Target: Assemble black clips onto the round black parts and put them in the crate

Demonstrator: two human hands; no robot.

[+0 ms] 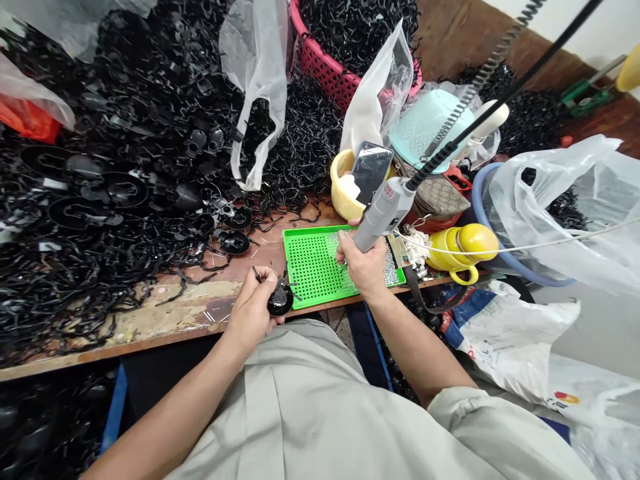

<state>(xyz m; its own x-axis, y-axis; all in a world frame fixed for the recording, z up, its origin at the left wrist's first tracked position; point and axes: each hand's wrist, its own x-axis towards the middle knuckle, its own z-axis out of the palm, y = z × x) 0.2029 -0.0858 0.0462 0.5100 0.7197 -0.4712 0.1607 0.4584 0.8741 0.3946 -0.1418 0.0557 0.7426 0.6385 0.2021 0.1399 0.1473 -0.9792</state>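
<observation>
My left hand [256, 298] is closed on a round black plastic part [281, 300] at the front edge of the bench. Wrapped round a grey electric screwdriver [381, 212] is my right hand [364, 260], above a green perforated tray [311, 257]. The screwdriver leans, its black cable running up to the right; its tip is hidden by my hand. Small silvery screws [391, 270] lie in the right part of the tray. Just left of the tray, more round black parts [234, 243] rest on the bench.
Heaps of black plastic pieces [165, 133] cover the bench's left and back. A pink basket [327, 63] stands behind. A yellow bowl [343, 193] with a phone [373, 167], a yellow cup [457, 243] and a blue tub [483, 190] line the right side. A coiled cord [493, 63] hangs overhead.
</observation>
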